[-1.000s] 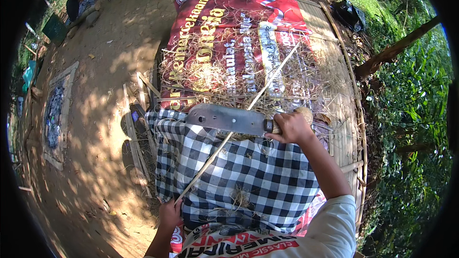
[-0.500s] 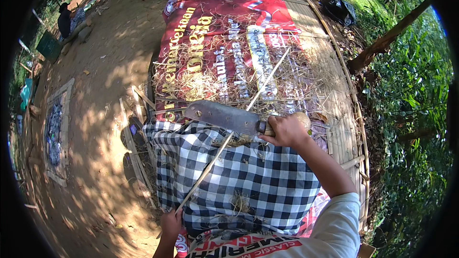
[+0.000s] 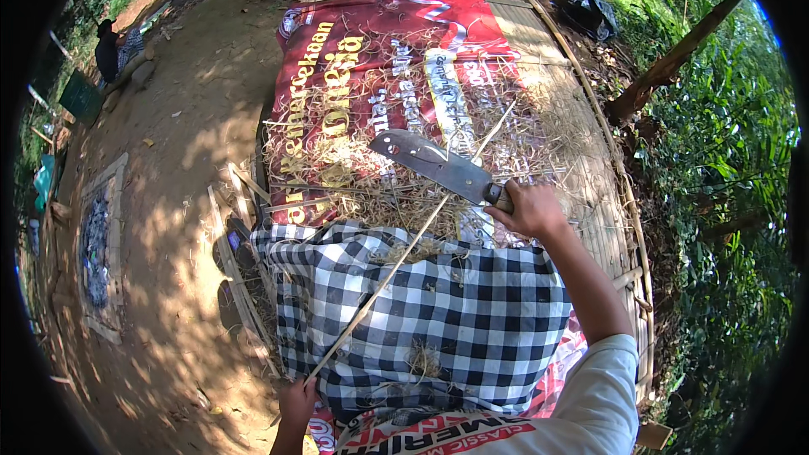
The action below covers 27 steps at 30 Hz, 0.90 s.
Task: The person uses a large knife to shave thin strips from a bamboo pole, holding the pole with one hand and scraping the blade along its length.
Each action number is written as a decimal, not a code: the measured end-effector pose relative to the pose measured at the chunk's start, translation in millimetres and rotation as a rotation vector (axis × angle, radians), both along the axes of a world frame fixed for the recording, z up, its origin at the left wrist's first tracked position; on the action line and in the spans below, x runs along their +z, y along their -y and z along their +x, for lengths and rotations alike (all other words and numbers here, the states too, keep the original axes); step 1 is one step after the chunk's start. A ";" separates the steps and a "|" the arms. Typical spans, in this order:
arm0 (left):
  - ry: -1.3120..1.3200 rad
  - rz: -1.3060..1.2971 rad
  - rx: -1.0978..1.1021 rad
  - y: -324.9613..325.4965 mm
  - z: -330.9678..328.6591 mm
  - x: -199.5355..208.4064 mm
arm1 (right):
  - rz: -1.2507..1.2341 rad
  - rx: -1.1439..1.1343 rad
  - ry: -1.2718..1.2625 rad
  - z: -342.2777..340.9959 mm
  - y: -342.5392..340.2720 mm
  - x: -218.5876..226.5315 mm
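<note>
My right hand [image 3: 535, 208] is closed round the handle of a broad, dark-bladed machete [image 3: 430, 162]. Its blade points to the upper left and lies across a long, thin bamboo strip [image 3: 371, 297], toward the strip's far end. Down at the lower left, my left hand [image 3: 297, 403] grips the near end of that strip. The strip runs slantwise over a black-and-white checked cloth [image 3: 480, 303] spread across my lap. Thin curled shavings [image 3: 425, 360] lie on the cloth.
A red printed banner [image 3: 480, 21] strewn with shavings covers much of a bamboo platform [image 3: 590, 152]. Split bamboo pieces [image 3: 229, 265] lean at its left edge. A slanting wooden post [image 3: 674, 63] and dense plants border the right. Far left, a person [image 3: 107, 52] sits by a green container [image 3: 82, 94].
My right hand and the machete have moved away from me and slightly right, toward the strip's far end. My left hand keeps its hold in nearly the same place.
</note>
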<state>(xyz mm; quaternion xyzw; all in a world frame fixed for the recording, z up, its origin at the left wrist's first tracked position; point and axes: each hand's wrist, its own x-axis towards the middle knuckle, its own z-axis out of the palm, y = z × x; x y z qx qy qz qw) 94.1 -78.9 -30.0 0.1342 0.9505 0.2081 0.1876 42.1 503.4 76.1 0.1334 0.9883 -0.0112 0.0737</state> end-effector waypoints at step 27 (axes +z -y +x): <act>0.104 0.029 0.033 48.8 13.4 -30.6 | 0.030 0.425 -0.216 16.1 16.4 -20.3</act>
